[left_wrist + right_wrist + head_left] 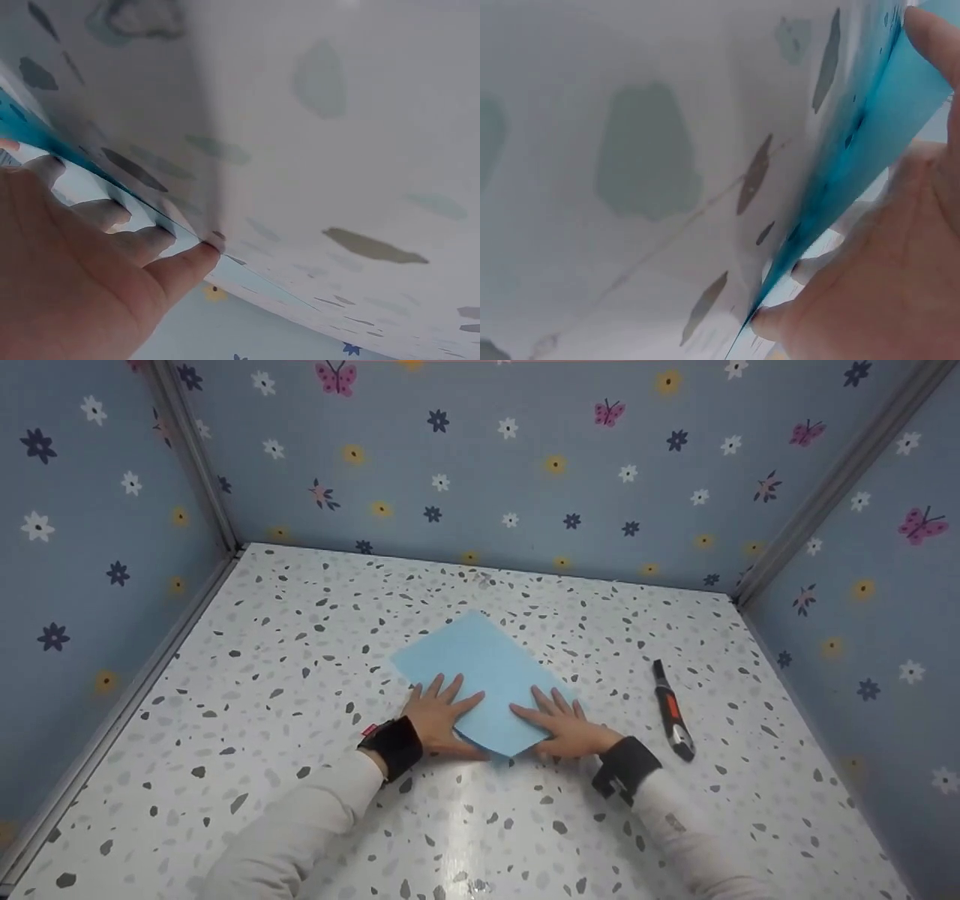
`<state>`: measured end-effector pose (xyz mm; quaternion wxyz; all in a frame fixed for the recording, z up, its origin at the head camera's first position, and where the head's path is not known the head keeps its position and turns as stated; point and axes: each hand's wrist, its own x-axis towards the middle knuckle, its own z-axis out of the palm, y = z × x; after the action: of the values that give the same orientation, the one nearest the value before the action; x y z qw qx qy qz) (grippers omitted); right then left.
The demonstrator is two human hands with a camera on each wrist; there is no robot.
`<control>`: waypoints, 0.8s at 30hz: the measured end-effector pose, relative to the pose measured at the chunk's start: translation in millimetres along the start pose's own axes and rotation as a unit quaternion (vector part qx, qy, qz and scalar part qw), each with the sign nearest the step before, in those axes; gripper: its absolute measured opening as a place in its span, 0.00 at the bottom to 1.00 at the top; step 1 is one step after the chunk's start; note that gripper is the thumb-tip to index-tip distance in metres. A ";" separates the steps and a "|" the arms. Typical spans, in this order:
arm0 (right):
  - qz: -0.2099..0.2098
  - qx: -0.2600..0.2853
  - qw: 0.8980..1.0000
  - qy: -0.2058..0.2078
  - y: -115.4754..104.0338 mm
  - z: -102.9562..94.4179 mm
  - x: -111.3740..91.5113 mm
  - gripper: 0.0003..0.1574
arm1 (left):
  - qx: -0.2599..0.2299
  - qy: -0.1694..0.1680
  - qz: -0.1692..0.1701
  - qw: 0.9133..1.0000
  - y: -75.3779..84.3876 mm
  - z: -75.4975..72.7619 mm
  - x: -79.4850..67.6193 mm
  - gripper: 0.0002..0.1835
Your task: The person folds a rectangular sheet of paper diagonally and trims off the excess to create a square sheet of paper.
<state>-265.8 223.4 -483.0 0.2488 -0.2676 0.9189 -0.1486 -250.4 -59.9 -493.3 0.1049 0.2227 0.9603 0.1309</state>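
Observation:
A light blue sheet of paper [480, 660] lies on the speckled table with one corner pointing toward the person. My left hand [439, 721] rests with spread, straight fingers on the sheet's near left edge, its thumb close to the near corner. On the near right edge, my right hand [566, 729] also lies with fingers spread, their tips on the paper. In the left wrist view, the left fingertips [206, 255] reach along the paper's edge. The right wrist view shows the blue sheet [889, 112] tilted up off the tabletop beside the right hand's fingers.
A utility knife [673, 709] with a black, orange and grey handle lies to the right of the right hand. The white speckled table [300, 615] is bounded by blue flowered panels [480, 457] at the back and both sides, joined by grey metal posts [199, 465].

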 end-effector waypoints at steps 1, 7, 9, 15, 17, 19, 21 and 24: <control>-0.003 0.001 1.000 0.000 0.5 0.0 -0.2 0.47 | -0.002 0.002 0.000 1.000 -0.1 -0.1 0.5 0.56; -0.007 -0.004 1.000 0.016 2.5 2.5 -0.3 0.46 | -0.013 0.018 0.006 1.000 -2.6 1.9 2.1 0.46; -0.008 -0.009 0.999 0.030 2.8 4.0 0.0 0.46 | -0.014 0.026 0.008 1.000 -2.4 1.5 2.1 0.42; -0.015 -0.025 0.995 0.093 1.6 6.8 -1.4 0.42 | -0.023 0.044 0.001 0.999 3.7 -2.2 -0.8 0.33; -0.027 -0.035 0.992 0.117 1.4 7.2 -2.0 0.41 | -0.022 0.053 -0.002 0.998 6.2 -2.4 -2.1 0.31; -0.039 -0.046 0.989 0.137 1.0 7.1 -3.0 0.40 | -0.018 0.068 -0.002 0.998 8.5 -1.5 -2.9 0.29; -0.046 -0.057 0.985 0.154 0.7 7.1 -3.6 0.38 | -0.007 0.080 -0.004 0.997 10.3 0.0 -3.1 0.28; -0.043 -0.059 0.983 0.171 -0.1 6.8 -4.9 0.36 | 0.011 0.098 -0.004 0.995 12.7 2.5 -2.8 0.26</control>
<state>-258.5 225.2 -486.7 0.0651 -0.2923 0.9426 -0.1479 -242.3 -49.6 -491.4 0.0081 0.2056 0.9683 0.1414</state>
